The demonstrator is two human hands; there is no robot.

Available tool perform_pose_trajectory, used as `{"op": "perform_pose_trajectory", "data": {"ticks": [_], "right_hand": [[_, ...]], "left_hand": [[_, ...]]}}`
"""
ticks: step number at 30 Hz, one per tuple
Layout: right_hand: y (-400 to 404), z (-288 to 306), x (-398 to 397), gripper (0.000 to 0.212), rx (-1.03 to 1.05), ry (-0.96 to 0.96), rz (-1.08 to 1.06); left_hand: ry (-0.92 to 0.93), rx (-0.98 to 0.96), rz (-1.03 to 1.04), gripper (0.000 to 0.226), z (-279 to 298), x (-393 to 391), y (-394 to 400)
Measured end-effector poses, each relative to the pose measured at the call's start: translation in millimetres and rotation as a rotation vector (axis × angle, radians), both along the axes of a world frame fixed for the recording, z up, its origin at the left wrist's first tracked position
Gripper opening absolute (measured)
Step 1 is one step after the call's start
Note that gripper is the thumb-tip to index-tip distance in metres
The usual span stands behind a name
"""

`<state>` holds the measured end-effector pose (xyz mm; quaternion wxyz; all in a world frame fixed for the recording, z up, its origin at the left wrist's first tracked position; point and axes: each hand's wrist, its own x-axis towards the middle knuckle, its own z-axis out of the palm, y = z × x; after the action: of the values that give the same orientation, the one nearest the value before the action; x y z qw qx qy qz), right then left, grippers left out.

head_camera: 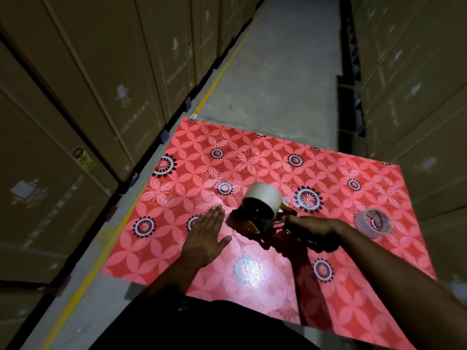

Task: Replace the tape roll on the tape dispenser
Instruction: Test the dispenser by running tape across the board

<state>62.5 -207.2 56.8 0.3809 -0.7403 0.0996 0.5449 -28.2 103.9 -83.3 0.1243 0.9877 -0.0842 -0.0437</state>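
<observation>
A yellow and black tape dispenser (257, 224) lies on a red flower-patterned mat (252, 160), with a thick whitish tape roll (265, 195) mounted on it. My right hand (313, 231) grips the dispenser's handle from the right. Just left of the dispenser, my left hand (204, 236) rests flat on the mat with fingers straight, holding nothing. A second, thin and nearly clear tape roll (374, 222) lies on the mat at the right, apart from both hands.
The mat lies on a grey concrete aisle floor (278, 72) with a yellow line (217, 77) along its left side. Tall stacks of brown cardboard boxes (75, 97) wall the aisle on the left and on the right (417, 84). The scene is dim.
</observation>
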Motion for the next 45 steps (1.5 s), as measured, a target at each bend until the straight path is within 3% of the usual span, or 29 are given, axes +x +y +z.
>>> {"op": "perform_pose_trajectory", "data": {"ticks": [5,9,13,20,25,34,39,45], "right_hand": [[-32.2,6.7,-0.1,0.073,-0.085,0.002,0.028],[-13.8,16.7,5.4,0.067,-0.094,-0.083,0.108],[7.0,33.1,13.1,0.076,-0.286,-0.237,0.332],[49.3,42.7,13.8,0.065,-0.604,-0.546,0.785],[43.7,38.6,14.1,0.077,-0.610,-0.589,0.931],[34.0,41.0,-5.5,0.070,-0.784,-0.905,1.158],[24.9,36.7,-11.5,0.069,-0.755,-0.902,0.971],[13.0,13.8,-26.4,0.076,-0.735,-1.140,0.788]], "left_hand": [[0.031,0.038,-0.036,0.082,-0.8,0.8,-9.2],[0.071,0.042,-0.099,0.082,-2.5,2.6,-14.5],[0.062,0.023,-0.085,0.084,-2.4,0.6,-18.6],[0.035,-0.003,-0.101,0.078,1.8,0.4,-18.3],[0.009,-0.019,-0.101,0.075,2.7,0.0,-18.9],[0.006,-0.021,-0.092,0.080,2.5,-0.3,-18.8],[0.000,-0.030,-0.088,0.083,1.6,-0.4,-18.4],[0.012,0.000,-0.098,0.085,0.6,0.0,-18.6]]}}
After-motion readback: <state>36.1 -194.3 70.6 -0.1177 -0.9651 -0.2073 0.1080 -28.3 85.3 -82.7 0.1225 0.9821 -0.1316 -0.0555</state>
